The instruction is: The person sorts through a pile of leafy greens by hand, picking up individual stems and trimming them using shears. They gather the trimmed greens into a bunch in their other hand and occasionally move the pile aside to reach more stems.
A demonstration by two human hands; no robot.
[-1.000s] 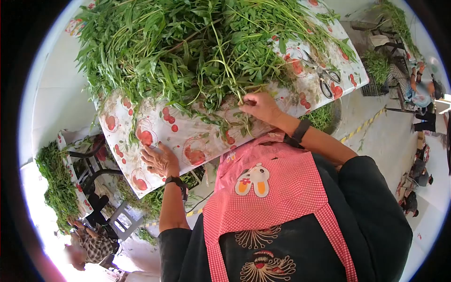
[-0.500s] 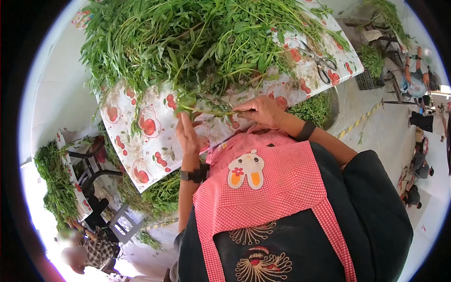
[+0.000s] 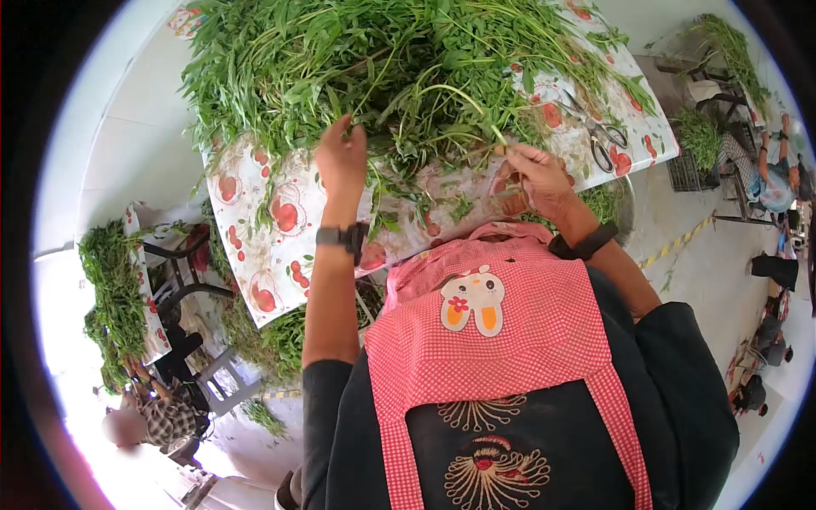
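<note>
A big heap of long green leafy stems (image 3: pixel 297 68) covers the back of the table with its fruit-patterned cloth (image 3: pixel 246 268). My right hand (image 3: pixel 542 177) pinches the end of a pale green stem (image 3: pixel 459 92), which arches up and left into the heap. At the heap's front edge is my left hand (image 3: pixel 342 157), raised, with its fingers apart and nothing visible in them. Loose leaves and sprigs (image 3: pixel 412 200) lie on the cloth between my hands.
Black-handled scissors (image 3: pixel 602 144) lie on the cloth at the right. A black crate (image 3: pixel 688 174) of greens stands on the floor beyond. Another person (image 3: pixel 166 416) sits at a table of greens, lower left. A grey stool (image 3: pixel 228 384) is nearby.
My hands have moved apart and up toward the heap. The stem held between them before is no longer there; my right hand now has hold of a stem from the heap.
</note>
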